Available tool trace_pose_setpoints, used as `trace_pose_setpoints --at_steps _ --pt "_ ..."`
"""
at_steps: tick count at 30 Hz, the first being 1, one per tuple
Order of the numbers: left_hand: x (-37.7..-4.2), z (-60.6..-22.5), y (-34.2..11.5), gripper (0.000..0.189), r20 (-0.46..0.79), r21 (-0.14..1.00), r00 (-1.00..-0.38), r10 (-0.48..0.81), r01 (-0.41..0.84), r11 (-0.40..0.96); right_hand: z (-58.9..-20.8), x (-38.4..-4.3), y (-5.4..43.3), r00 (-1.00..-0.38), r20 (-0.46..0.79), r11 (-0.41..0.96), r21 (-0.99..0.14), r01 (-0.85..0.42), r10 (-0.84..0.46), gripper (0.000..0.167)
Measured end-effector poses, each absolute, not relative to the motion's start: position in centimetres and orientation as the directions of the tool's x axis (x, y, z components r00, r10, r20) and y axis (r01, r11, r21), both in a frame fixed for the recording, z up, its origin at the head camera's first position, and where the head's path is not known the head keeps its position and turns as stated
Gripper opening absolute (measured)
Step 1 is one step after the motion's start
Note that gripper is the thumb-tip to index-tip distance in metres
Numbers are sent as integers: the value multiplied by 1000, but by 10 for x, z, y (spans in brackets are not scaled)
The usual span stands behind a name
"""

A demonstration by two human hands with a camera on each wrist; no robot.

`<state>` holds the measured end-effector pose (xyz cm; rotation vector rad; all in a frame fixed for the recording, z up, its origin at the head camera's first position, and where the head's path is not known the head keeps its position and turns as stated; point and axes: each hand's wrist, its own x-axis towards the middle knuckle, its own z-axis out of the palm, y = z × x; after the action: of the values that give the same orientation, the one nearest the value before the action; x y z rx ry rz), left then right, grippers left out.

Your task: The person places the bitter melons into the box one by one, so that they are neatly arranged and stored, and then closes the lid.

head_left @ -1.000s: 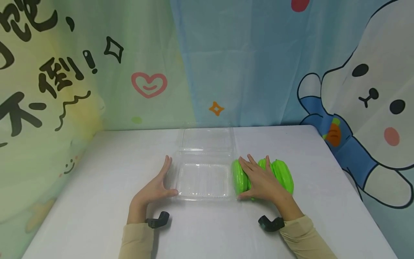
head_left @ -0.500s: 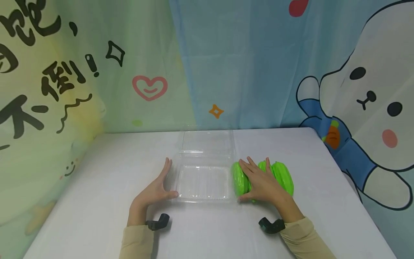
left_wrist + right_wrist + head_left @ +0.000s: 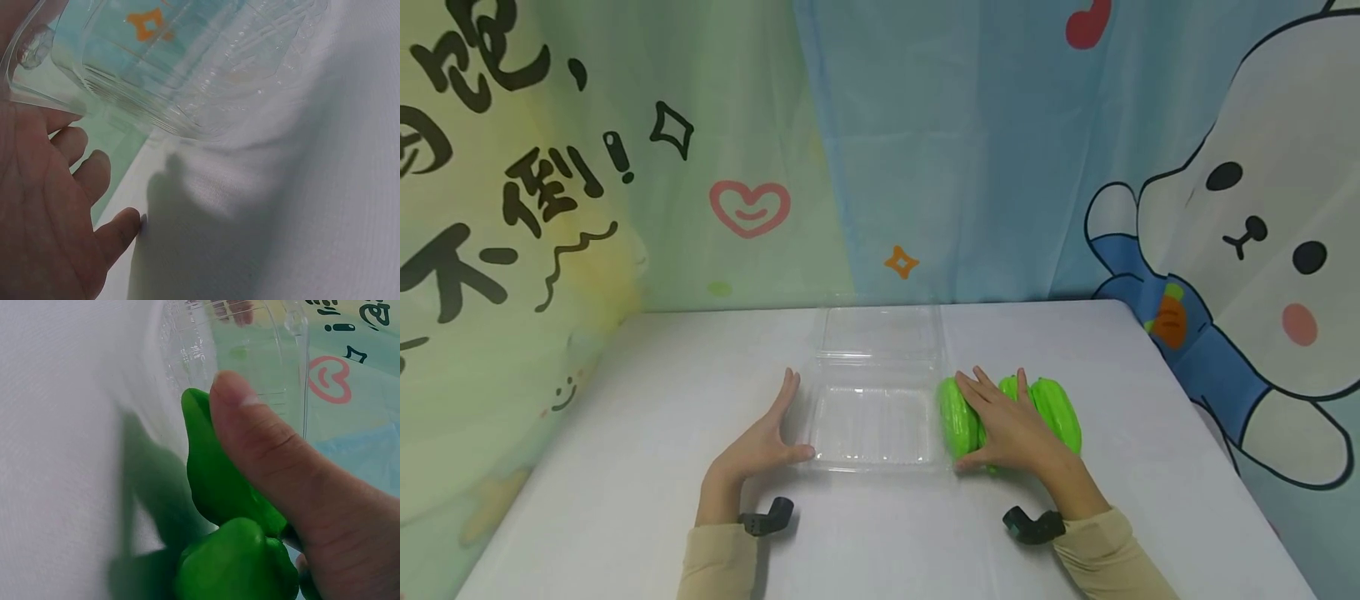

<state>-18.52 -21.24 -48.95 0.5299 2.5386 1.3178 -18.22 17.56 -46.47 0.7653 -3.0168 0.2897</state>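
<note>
A clear plastic hinged box (image 3: 880, 468) lies with its lid (image 3: 880, 331) laid back. At its left side is my left hand (image 3: 760, 440), fingers spread, thumb tip at the front left corner; in the left wrist view the box's rim (image 3: 44, 100) lies against that hand. My right hand (image 3: 1011, 429) lies over several glossy green, ridged toy vegetables (image 3: 1058, 414) right of the box. Its fingers are spread and fairly straight. In the right wrist view the thumb (image 3: 269, 437) touches a tapered green vegetable (image 3: 209, 462). The hand partly hides the middle vegetables.
A white-covered table (image 3: 880, 533) bears everything. Behind it hangs a printed curtain (image 3: 910, 150) with a white cartoon animal at the right. Each wrist carries a black camera mount, such as the left camera mount (image 3: 769, 517).
The head view has tilted slightly upward, so the scene sits a little lower. Both hands, the box and the green vegetables keep their places.
</note>
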Motion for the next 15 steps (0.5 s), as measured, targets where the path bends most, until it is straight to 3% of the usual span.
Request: trace_pose_setpoints --at_steps 15 --pt "-169 -453 -200 110 -76 827 -913 400 167 537 -457 -179 178 -882 35 860 -209 -466 -469 128"
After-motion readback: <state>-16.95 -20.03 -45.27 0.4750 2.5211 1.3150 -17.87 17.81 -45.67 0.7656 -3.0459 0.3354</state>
